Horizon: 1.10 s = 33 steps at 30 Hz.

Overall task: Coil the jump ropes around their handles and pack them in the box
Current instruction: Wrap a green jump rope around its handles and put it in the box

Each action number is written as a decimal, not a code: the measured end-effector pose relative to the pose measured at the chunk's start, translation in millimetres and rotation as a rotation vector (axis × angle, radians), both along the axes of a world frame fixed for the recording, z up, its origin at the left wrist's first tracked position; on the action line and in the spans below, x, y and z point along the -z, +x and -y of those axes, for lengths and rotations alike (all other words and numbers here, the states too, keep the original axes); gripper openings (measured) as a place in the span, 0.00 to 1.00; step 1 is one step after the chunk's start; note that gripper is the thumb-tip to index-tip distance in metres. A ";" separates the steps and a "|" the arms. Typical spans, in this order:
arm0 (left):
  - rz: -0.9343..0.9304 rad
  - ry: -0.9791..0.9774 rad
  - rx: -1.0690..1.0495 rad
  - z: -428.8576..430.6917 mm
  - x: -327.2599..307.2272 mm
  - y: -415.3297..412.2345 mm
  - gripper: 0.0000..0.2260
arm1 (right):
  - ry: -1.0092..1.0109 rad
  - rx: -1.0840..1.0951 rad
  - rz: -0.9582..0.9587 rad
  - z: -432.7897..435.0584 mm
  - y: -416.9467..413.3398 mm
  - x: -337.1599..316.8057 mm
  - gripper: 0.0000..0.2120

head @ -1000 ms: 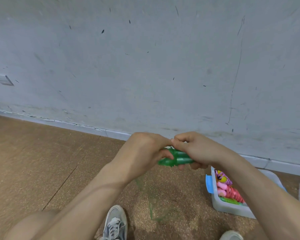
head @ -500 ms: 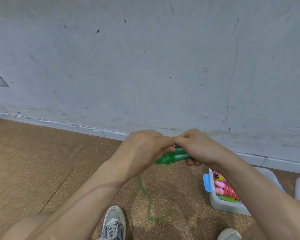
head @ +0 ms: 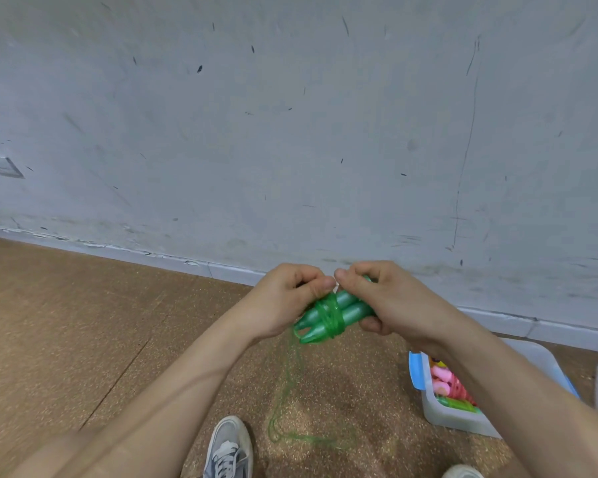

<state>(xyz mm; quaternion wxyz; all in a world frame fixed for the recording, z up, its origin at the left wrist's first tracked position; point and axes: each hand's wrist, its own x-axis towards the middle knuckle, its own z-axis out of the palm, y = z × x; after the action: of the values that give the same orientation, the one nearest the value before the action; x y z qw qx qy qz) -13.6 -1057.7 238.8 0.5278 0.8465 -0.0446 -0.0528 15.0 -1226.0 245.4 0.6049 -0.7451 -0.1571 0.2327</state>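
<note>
Slack of one green rope (head: 290, 391) is seen trailing on the floor (head: 83, 322) — judged left to coil. One box (head: 442, 420) is set beside it, a pink bundle (head: 446, 381) and a green bundle (head: 458, 405) already packed. Above, two green handles (head: 325, 319) are gripped by the right hand (head: 377, 298), fingers curled; a few turns are wound, the cord pinched by the left hand (head: 283, 301).

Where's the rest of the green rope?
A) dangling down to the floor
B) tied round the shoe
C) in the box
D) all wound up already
A: only some turns are wound round the handles; the loose rope hangs down from them and loops on the floor.
</note>
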 end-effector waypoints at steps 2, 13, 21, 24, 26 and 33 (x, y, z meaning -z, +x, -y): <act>-0.010 -0.180 -0.042 -1.0 0.3 0.5 0.14 | 0.095 0.033 0.001 1.7 2.2 -1.3 0.13; -0.149 -0.790 -0.237 22.3 17.9 0.0 0.08 | 0.665 0.109 -0.285 -3.3 11.8 2.9 0.09; 0.220 0.235 -0.234 34.4 22.8 -11.5 0.09 | 0.536 0.541 -0.045 -6.8 21.6 6.3 0.03; 0.465 0.812 -0.211 26.7 11.1 -16.1 0.11 | 0.167 0.532 0.263 -6.9 21.8 9.3 0.05; 0.604 0.977 -0.177 22.2 4.0 -18.4 0.12 | 0.039 0.490 0.367 -7.9 20.7 10.9 0.04; 0.845 1.047 -0.078 5.2 1.3 -12.0 0.06 | -0.255 0.332 0.563 -2.2 24.8 9.8 0.08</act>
<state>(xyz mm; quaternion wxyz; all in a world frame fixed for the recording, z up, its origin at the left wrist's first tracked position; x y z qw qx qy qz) -25.6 -1063.0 237.5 -0.0136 0.9397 -0.1851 0.2874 39.8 -1223.8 235.6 0.4697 -0.8650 -0.1641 -0.0659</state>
